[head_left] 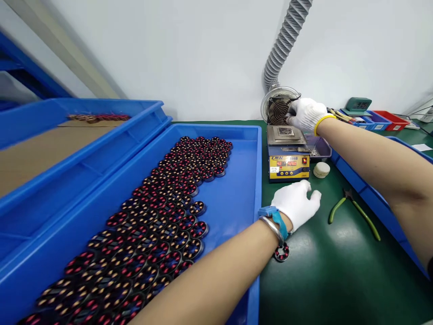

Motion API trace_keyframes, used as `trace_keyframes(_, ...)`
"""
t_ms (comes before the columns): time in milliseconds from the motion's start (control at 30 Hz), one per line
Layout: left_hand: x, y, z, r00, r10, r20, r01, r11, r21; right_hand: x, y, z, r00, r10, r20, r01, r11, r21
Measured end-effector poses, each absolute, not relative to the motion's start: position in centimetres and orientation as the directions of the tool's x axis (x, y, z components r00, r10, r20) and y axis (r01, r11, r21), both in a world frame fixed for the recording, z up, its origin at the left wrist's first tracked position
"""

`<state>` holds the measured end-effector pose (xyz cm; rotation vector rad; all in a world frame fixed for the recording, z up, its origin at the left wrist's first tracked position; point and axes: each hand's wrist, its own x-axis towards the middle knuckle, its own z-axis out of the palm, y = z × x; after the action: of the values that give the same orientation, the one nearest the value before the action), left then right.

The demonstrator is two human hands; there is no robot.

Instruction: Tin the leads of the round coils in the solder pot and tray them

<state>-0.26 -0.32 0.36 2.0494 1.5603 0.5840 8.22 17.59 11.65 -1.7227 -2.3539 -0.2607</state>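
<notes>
My left hand (296, 205), in a white glove, hovers over or rests on the green table in front of the soldering pot (289, 163). Its thumb and forefinger are apart and nothing shows between them. A small wound coil ring (282, 253) with red windings lies on the table by that wrist. My right hand (307, 115), gloved too, is raised above the pot's metal top, near the round fan (278, 111). Its fingers are pinched together; what they hold, if anything, is too hidden to name. The pot's red display is lit.
A blue tray (260, 180) with rows of coil rings (165, 198) stands left, another blue bin (135, 149) beyond it. Green-handled cutters (348, 198) and a round whitish pad (321, 169) lie right. A purple tray (323, 149) sits behind. A grey duct (286, 43) rises from the fan.
</notes>
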Motion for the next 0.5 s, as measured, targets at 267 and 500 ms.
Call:
trace_keyframes(267, -0.7, 1.8, -0.1, -0.136, 0.991, 0.018, 0.157, 0.004, 0.988, 10.2, 11.3, 10.3, -0.296, 0.936, 0.192, 0.845, 0.350, -0.404)
trace_keyframes(500, -0.9, 1.8, 0.8, -0.141, 0.990, -0.030, -0.072, 0.020, 0.997, 11.5, 7.3, 6.9, -0.375, 0.925, 0.065, 0.715, 0.333, -0.614)
